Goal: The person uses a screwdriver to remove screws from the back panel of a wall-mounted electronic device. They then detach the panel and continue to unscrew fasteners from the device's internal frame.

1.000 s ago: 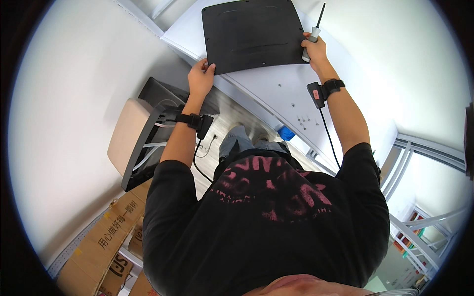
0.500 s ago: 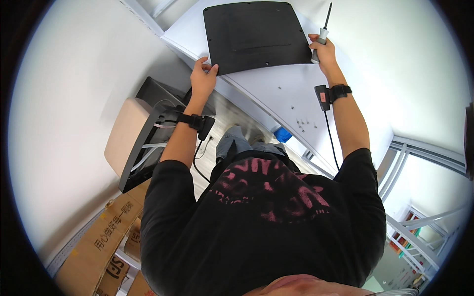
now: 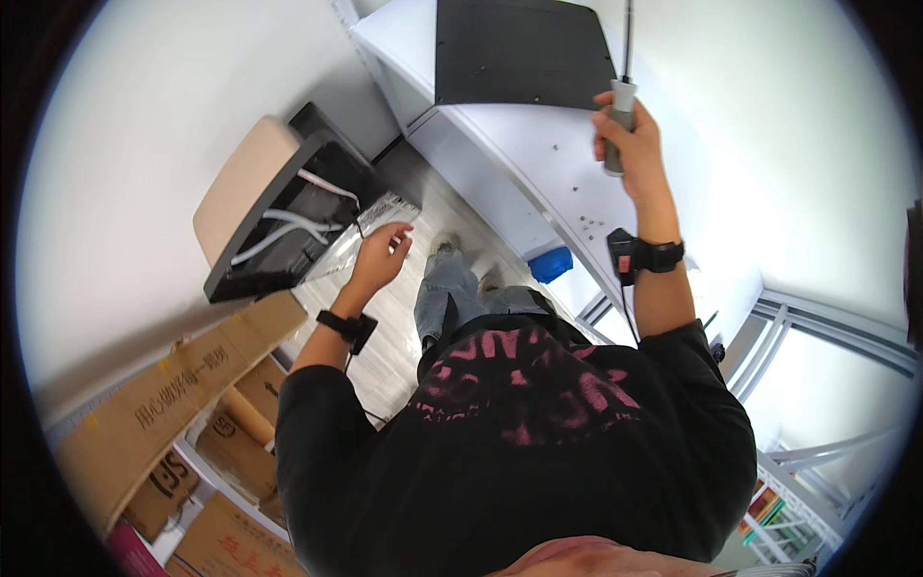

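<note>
An open black plastic casing with a flat beige front panel (image 3: 248, 183) stands at the left against the white wall, and inside it pale flexible hoses (image 3: 288, 227) curve across the dark interior. Below it, brown cardboard boxes (image 3: 236, 444) with printed markings and creased matte sides are stacked in a storage area, beneath a long brown cardboard strip (image 3: 173, 392). At the lower right, a pale metal-framed rack (image 3: 810, 510) holds small red, orange and green items too tiny to identify. The person's left hand (image 3: 383, 258) is in the air near the casing, its fingers released and loosely curled. The right hand (image 3: 631, 142) has its fingers wrapped around the ribless-looking grey handle of a long screwdriver with a light grey collar and a thin dark metal shaft (image 3: 623, 94), which points away from the person. That hand is over the smooth white table (image 3: 510, 137), beside a flat black panel (image 3: 519, 53) with rounded corners and small holes or fasteners along its edge; whether they touch cannot be told. Several small metal screws (image 3: 588, 227) lie scattered on the table, and a crumpled-looking blue object (image 3: 550, 264) sits lower down, near its edge. 2 black straps carrying small boxy devices circle the wrists.
</note>
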`<state>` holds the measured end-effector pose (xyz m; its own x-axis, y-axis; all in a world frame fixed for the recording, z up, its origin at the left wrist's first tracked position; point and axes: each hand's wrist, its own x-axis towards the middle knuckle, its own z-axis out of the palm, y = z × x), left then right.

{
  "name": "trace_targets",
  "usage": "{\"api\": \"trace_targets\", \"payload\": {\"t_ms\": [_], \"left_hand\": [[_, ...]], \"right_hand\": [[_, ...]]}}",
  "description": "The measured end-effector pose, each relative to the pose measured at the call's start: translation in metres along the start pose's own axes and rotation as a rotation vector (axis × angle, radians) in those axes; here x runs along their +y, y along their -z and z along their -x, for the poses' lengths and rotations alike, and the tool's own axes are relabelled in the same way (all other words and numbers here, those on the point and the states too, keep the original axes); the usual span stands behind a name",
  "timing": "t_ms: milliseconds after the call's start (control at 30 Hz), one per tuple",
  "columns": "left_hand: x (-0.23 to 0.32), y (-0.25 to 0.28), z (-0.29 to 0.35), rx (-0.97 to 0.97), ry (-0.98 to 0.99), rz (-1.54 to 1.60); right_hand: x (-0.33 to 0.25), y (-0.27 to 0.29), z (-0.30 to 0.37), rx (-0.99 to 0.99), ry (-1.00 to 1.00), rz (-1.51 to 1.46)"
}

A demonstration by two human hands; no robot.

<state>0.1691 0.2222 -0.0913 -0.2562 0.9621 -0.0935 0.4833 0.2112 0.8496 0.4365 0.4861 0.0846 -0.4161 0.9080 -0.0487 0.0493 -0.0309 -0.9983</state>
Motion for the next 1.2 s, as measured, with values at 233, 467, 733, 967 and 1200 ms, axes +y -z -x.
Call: {"api": "trace_targets", "payload": {"t_ms": [233,467,733,967,1200], "left_hand": [[-0.037,-0.029,0.115,0.226,0.526,0.4],[-0.061,-0.047,0.103,0.252,0.538,0.594],[-0.166,-0.075,0.078,0.143,0.509,0.61],[-0.264,-0.104,0.039,0.19,0.386,0.742],[-0.317,-0.136,-0.036,0.289,0.062,0.713]], "right_hand": [[0.075,-0.089,0.046,-0.324,-0.234,-0.294],[0.179,-0.145,0.083,-0.405,-0.47,-0.261],[0.283,-0.188,0.103,-0.244,-0.48,-0.264],[0.389,-0.198,0.107,-0.234,-0.453,-0.324],[0.489,-0.194,0.094,-0.397,-0.354,-0.402]]}}
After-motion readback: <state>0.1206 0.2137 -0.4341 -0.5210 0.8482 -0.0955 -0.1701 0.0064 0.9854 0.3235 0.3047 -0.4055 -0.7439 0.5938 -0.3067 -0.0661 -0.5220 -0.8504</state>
